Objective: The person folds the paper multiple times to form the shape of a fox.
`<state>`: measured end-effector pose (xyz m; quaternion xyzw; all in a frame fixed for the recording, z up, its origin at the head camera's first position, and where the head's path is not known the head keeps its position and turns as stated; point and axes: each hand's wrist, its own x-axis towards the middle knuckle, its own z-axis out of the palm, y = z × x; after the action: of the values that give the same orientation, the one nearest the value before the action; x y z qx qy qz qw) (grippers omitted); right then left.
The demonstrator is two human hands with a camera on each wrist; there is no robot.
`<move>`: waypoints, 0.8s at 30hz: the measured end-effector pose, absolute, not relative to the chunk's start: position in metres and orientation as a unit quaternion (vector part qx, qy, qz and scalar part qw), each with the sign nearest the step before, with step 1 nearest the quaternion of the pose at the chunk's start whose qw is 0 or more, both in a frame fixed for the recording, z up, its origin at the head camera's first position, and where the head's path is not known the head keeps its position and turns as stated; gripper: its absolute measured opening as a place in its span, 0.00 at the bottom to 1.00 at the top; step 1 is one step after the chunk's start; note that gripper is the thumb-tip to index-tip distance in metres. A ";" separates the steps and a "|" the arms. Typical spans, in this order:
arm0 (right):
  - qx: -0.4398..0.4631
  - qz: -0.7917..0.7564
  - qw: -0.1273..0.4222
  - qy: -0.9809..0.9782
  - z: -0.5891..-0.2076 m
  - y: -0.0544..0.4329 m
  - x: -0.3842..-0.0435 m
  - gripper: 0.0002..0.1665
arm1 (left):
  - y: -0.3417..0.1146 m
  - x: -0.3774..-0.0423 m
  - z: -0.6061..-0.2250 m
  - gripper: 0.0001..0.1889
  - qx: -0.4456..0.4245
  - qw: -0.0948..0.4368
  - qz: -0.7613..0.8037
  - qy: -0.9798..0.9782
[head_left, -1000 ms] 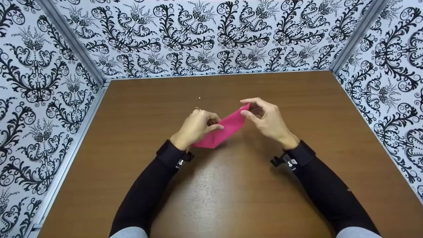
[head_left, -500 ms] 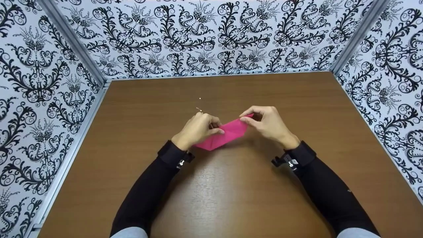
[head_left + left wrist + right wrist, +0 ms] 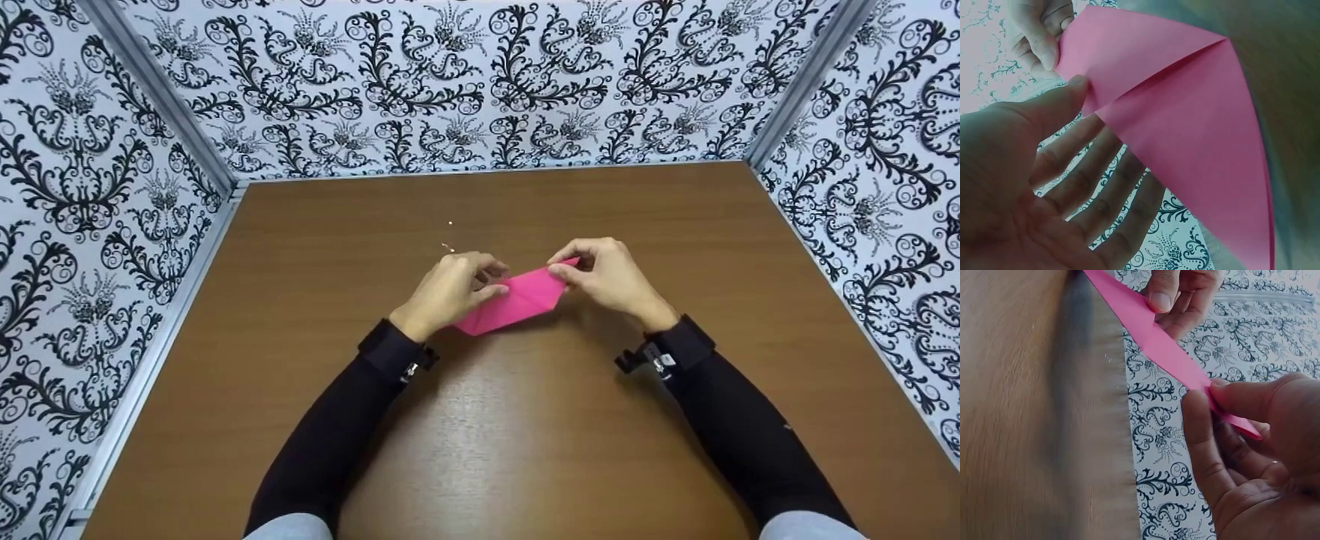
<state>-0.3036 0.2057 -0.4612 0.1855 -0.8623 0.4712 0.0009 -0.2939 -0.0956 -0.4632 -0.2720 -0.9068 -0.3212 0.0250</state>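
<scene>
Pink paper (image 3: 521, 302), folded, held over the middle of the surface (image 3: 480, 442), rather toward its far half. Shadow beneath; whether the lower edge touches the surface, cannot tell. Left wrist view: a flap lies across one face, slightly parted from the layer under it.

Left hand (image 3: 448, 292), left of the surface's middle: thumb pressed on the paper's face near an edge, fingers loosely spread behind, a light grip. Right hand (image 3: 613, 276), right of the surface's middle: nearly closed, thumb and forefinger pinching the paper's narrow end.

Handling, my judgement: next to no weight; thin and springy, stiffer along the folds where layers double. Dry, not very slippery. Would crease or tear if tugged. Best held at doubled edges and corners, fingertips only, flap kept flat under a thumb.

Also noted: tiny pale specks (image 3: 450, 223) on the surface's far half; patterned wallpaper (image 3: 480, 82) beyond its far edge.
</scene>
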 end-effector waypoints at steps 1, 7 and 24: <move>0.180 0.468 -0.007 -0.865 -0.462 0.207 -0.304 0.07 | -0.096 -0.294 -0.463 0.19 -0.274 0.031 -0.319 -0.907; 0.153 0.427 -0.031 -0.891 -0.468 0.216 -0.309 0.08 | -0.098 -0.290 -0.460 0.21 -0.291 0.070 -0.294 -0.908; 0.152 0.338 -0.004 -0.929 -0.483 0.218 -0.313 0.07 | -0.097 -0.271 -0.474 0.07 -0.434 0.095 -0.177 -0.878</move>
<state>-0.3125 0.2184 -0.4833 0.1516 -0.9289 0.3378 -0.0039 -0.2715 -0.0968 -0.4744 -0.4336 -0.8784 -0.1771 0.0951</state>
